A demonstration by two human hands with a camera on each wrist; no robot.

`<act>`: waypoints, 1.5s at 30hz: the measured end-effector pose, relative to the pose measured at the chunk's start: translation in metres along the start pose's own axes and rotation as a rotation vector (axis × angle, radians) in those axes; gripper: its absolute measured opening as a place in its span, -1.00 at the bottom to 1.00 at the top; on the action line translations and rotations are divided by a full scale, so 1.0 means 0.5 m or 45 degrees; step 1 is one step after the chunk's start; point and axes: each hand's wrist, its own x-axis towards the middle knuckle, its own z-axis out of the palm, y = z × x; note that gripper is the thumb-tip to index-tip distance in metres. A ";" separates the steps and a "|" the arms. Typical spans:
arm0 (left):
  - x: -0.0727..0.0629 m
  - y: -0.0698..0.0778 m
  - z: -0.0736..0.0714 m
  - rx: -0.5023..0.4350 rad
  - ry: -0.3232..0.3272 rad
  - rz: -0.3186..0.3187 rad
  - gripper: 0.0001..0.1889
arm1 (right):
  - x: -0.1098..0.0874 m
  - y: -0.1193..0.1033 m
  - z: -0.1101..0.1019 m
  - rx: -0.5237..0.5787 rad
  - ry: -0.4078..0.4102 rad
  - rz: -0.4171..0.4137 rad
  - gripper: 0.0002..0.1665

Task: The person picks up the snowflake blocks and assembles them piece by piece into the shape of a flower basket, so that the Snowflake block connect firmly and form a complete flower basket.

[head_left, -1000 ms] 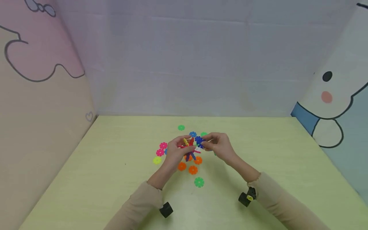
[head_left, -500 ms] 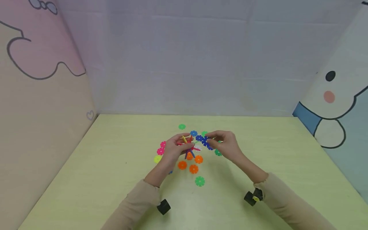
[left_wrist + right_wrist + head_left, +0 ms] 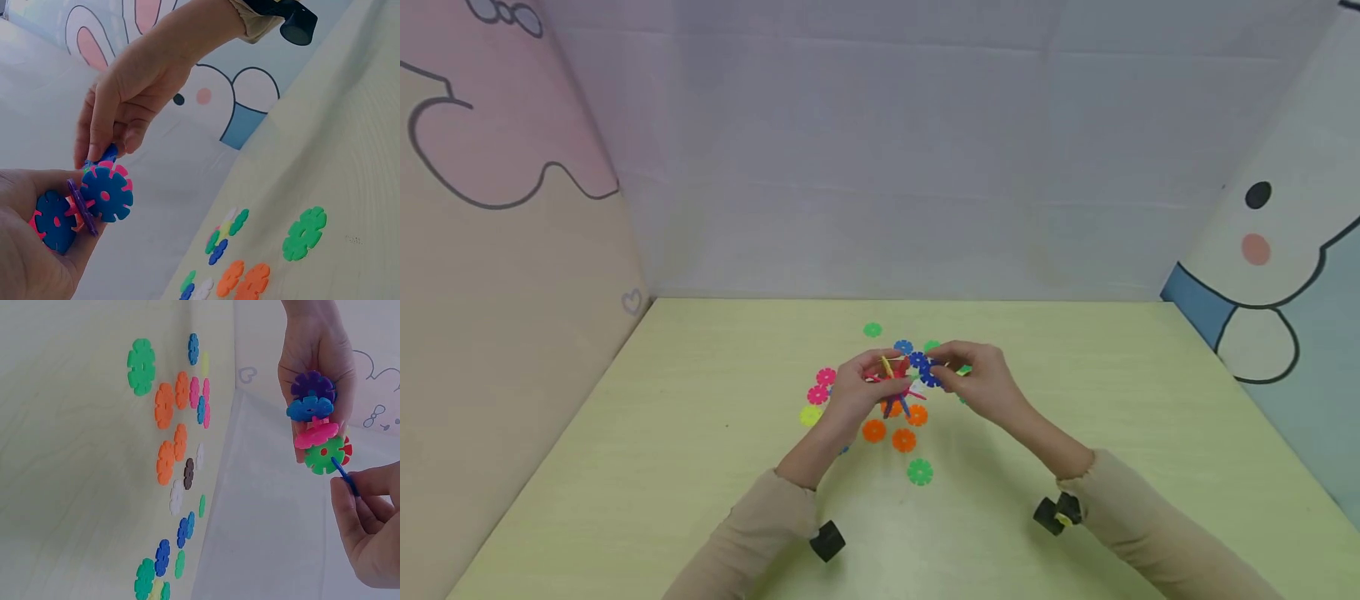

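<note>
My left hand (image 3: 852, 398) holds a cluster of slotted plastic snowflake discs joined edge to edge. In the right wrist view the cluster shows a purple disc (image 3: 312, 382), a blue disc (image 3: 306, 410), a pink disc (image 3: 315, 435) and a green disc (image 3: 320, 457); a bit of red shows behind the green one. My right hand (image 3: 983, 377) pinches a dark blue disc (image 3: 348, 480) between thumb and fingers, seen edge-on, its tip right at the green disc's face. Both hands are raised over the table, close together.
Loose discs lie around below the hands on the pale table (image 3: 662, 500): several orange discs (image 3: 904, 441), pink discs (image 3: 817, 395), a yellow disc (image 3: 810, 416) and a green disc (image 3: 920, 472) nearest me. Another green disc (image 3: 872, 330) lies farther back, before the curtain (image 3: 850, 167).
My right hand drew off to the right about half a second ago and has come back left, bringing its blue disc to the cluster. My left hand keeps holding the cluster, nearly still.
</note>
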 end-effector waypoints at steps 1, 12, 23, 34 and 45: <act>-0.002 0.001 0.001 0.027 0.011 0.023 -0.62 | 0.000 -0.001 0.001 -0.012 0.012 -0.005 -0.81; -0.022 0.007 0.013 0.118 0.130 0.216 -0.61 | -0.010 0.001 0.022 -0.069 0.208 -0.212 -0.88; -0.011 0.006 -0.003 0.259 -0.083 0.283 -0.59 | -0.001 0.001 0.007 -0.045 0.130 -0.194 -0.86; 0.014 -0.028 -0.028 0.340 -0.252 0.065 -0.48 | 0.020 0.072 -0.028 -0.002 -0.120 0.118 -0.74; 0.014 -0.034 -0.041 0.264 -0.382 0.053 -0.53 | 0.022 0.200 -0.050 -0.260 -0.418 0.328 -0.63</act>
